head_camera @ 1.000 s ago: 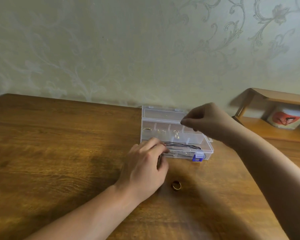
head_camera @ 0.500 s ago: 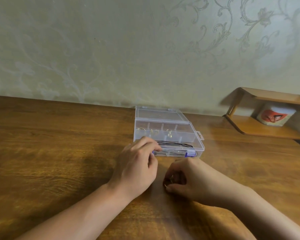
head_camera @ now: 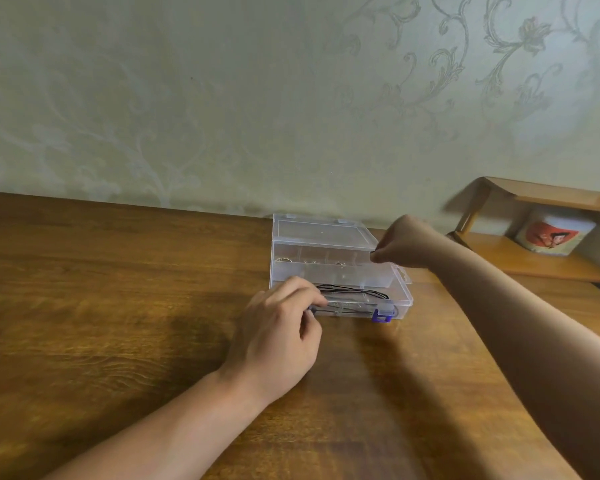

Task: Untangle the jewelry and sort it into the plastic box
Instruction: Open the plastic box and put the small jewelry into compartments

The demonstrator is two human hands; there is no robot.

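A clear plastic box (head_camera: 403, 295) lies open on the wooden table (head_camera: 118, 306), its lid (head_camera: 319, 233) folded back toward the wall. A black cord (head_camera: 355, 292) lies in the long front compartment. Small metal pieces (head_camera: 284, 260) sit in the back row of compartments. My left hand (head_camera: 278, 341) grips the box's front left corner with curled fingers. My right hand (head_camera: 404, 247) hovers over the right end of the back row, fingertips pinched on a small dark piece, the ring, mostly hidden by the fingers.
A blue latch (head_camera: 381, 317) sticks out of the box's front edge. A low wooden shelf (head_camera: 534, 263) stands at the right with a white and red cup (head_camera: 553, 237) on it. A patterned wall rises just behind the box.
My right hand dropped to the table, picked up the ring lying in front of the box, and rose back over the box's right rear compartments. The left hand stayed on the box corner.
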